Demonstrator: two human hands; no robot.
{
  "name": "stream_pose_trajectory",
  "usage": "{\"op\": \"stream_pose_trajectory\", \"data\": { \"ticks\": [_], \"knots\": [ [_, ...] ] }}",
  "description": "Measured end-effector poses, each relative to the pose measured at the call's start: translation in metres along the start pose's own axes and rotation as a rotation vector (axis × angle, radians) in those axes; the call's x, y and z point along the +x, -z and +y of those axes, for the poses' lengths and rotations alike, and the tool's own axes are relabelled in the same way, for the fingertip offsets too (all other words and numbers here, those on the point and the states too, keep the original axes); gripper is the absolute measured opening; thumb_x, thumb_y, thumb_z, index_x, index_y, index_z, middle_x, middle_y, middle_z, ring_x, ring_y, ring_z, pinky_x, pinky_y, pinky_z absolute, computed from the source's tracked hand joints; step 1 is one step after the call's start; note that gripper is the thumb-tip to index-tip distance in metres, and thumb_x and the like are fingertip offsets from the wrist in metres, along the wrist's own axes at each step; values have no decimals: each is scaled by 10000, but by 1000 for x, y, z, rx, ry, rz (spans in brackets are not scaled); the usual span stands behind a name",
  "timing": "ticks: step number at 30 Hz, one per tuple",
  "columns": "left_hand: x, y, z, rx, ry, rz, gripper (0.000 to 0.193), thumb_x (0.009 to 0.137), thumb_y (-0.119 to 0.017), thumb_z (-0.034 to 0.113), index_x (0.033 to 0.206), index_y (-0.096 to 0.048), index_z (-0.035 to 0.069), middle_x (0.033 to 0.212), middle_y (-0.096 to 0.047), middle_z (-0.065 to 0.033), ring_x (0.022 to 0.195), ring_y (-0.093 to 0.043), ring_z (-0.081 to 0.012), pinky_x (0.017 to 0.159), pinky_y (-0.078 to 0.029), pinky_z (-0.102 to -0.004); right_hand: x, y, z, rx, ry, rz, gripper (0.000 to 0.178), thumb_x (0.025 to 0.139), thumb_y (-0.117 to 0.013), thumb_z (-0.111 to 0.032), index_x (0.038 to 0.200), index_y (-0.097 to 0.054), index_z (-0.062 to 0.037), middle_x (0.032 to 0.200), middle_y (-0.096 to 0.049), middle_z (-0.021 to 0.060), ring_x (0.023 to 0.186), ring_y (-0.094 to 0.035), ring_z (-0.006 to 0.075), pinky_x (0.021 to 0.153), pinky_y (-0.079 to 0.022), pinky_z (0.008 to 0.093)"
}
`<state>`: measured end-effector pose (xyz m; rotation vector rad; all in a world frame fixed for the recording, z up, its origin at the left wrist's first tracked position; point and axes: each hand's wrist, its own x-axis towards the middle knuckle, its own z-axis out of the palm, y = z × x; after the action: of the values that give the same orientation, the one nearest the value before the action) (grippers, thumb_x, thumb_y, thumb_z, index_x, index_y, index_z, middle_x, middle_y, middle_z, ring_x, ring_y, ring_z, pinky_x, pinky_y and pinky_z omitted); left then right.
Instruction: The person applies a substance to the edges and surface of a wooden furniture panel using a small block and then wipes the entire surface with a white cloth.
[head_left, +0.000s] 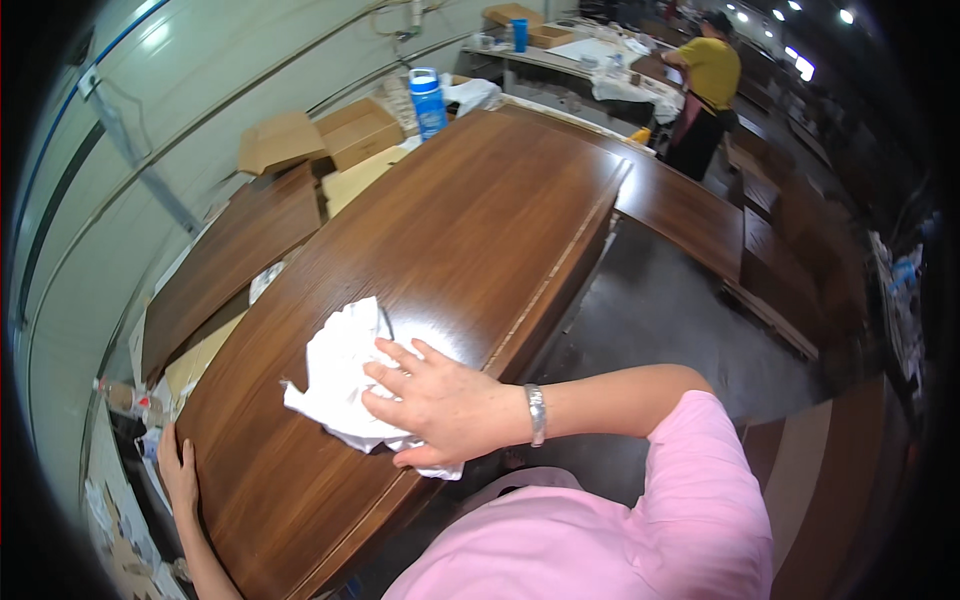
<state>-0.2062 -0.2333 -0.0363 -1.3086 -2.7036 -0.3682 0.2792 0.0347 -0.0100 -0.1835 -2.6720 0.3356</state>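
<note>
A bunched white cloth (345,375) lies on a long, glossy dark-brown wooden panel (470,210) in front of me. Pressed on top of the cloth is my right hand (440,400), palm down with its fingers spread; a silvery band circles that wrist. Part of the cloth is hidden under the palm. At the panel's near left edge, my left hand (178,475) grips the side, and some of its fingers are out of sight.
Left of the panel lie another brown board (235,265), open cardboard boxes (360,132) and a clear bottle (122,398). A blue bottle (427,103) stands by the far end. More brown panels (680,210) are at right. A person in yellow (712,75) works at a far table.
</note>
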Motion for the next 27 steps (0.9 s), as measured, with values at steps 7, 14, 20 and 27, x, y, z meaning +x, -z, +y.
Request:
{"op": "stream_pose_trajectory", "data": {
  "ticks": [7,14,20,27],
  "knots": [
    [17,-7,-25,103,34,34,521,1020,-543,318,1456,-487,39,1435,-502,-199,1335,-441,-356,1150,-305,-422,-3,-9,0,63,34,74,628,792,-762,-419,1221,-574,-1,1328,-529,268,1365,-410,482,1040,-395,583],
    [26,-7,-13,174,50,55,478,1026,-531,386,1365,-573,51,1314,-582,-176,1216,-514,-359,1061,-384,-432,-6,-10,8,123,45,89,638,787,-762,-430,1226,-575,-7,1332,-533,266,1368,-405,473,1042,-382,562],
    [14,-2,8,137,22,139,450,1020,-542,357,1324,-595,30,1246,-613,-181,1202,-533,-358,1058,-390,-428,-2,-1,8,150,48,33,648,802,-756,-418,1252,-555,3,1355,-515,262,1378,-399,468,1075,-374,581],
    [2,1,27,107,44,191,442,968,-619,362,1269,-640,40,1232,-617,-166,1161,-544,-359,1010,-428,-432,0,4,-3,63,45,-18,660,804,-753,-432,1294,-558,-35,1391,-503,247,1374,-403,467,1075,-379,565]
  ]
}}
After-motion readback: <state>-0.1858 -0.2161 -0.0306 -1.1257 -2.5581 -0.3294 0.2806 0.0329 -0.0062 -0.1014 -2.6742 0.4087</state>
